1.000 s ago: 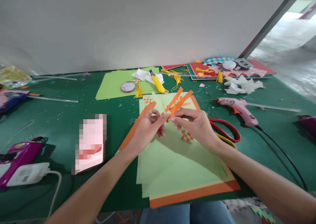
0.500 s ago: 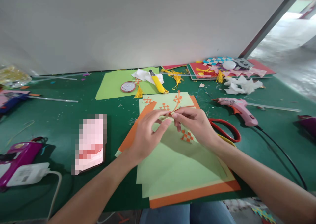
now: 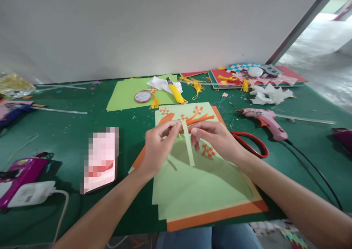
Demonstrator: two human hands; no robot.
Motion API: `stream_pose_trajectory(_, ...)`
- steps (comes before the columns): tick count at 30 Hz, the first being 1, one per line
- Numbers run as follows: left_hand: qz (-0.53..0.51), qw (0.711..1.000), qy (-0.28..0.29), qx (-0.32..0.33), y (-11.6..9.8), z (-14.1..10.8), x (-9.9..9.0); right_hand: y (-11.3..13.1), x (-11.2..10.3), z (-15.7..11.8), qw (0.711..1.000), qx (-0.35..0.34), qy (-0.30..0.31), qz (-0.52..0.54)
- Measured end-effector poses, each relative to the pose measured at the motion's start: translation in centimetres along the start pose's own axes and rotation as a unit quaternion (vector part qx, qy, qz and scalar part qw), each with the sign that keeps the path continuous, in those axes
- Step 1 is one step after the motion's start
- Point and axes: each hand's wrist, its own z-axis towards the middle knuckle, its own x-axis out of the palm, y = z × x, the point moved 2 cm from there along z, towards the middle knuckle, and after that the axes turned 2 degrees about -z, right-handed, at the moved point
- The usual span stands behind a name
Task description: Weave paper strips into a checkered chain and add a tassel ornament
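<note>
My left hand (image 3: 160,146) pinches a pale green paper strip (image 3: 189,146) near its upper end; the strip hangs toward me over the paper stack. Beside it my right hand (image 3: 213,137) is closed round the orange strips (image 3: 199,119), which point away to the right. The place where the strips meet is partly hidden by my fingers. Under both hands lies a stack of pale green sheets (image 3: 198,194) with orange sheets (image 3: 217,216) below. Small woven orange-and-green checkered pieces (image 3: 209,151) rest on the stack, several beyond my fingers.
Right of the stack are red-handled scissors (image 3: 254,144) and a pink glue gun (image 3: 265,121) with a cord. A phone (image 3: 101,157) and a white charger (image 3: 31,194) lie left. Behind are a yellow cutter (image 3: 176,91), a round tin (image 3: 143,96) and crumpled tissue (image 3: 271,94).
My left hand has moved slightly left and toward me. A pale green strip now hangs down between my hands, and the orange strips lie fanned out to the right.
</note>
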Motion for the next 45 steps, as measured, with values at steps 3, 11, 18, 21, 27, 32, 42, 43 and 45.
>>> stream_pose_trajectory(3, -0.012, 1.000, -0.005, -0.008, -0.1, 0.1, -0.1, -0.2, 0.0, -0.1, 1.000, 0.011, 0.018, -0.008)
stream_pose_trajectory(11, -0.024, 0.999, 0.007, -0.027, 0.0, 0.1, 0.1, -0.1, 0.4, -0.3, 0.997, 0.039, 0.037, -0.053)
stream_pose_trajectory(18, -0.083, 0.995, -0.002, -0.057, 0.2, 0.4, 0.0, 0.1, 0.5, -0.1, 0.985, 0.060, 0.124, -0.100)
stream_pose_trajectory(21, -0.126, 0.990, -0.015, -0.061, 0.6, 0.6, -0.1, -0.5, 0.5, 0.0, 0.985, 0.108, 0.097, -0.090)
stream_pose_trajectory(27, -0.198, 0.977, -0.027, -0.079, 1.0, 0.8, 0.1, -1.1, -0.1, 0.2, 0.988, 0.142, -0.043, 0.046)
stream_pose_trajectory(32, -0.196, 0.978, -0.015, -0.073, 1.1, 0.8, 0.3, -1.2, -0.4, 0.3, 0.978, 0.144, -0.043, 0.142)
stream_pose_trajectory(42, -0.161, 0.983, 0.037, -0.082, 0.9, 0.7, 0.3, -1.1, -0.6, 0.3, 0.976, 0.102, -0.096, 0.166)
stream_pose_trajectory(43, -0.163, 0.982, 0.039, -0.084, 0.9, 0.7, 0.3, -1.1, -0.6, 0.3, 0.976, 0.097, -0.098, 0.167)
stream_pose_trajectory(45, -0.164, 0.982, 0.041, -0.087, 0.9, 0.6, 0.3, -1.2, -0.6, 0.3, 0.977, 0.089, -0.103, 0.163)
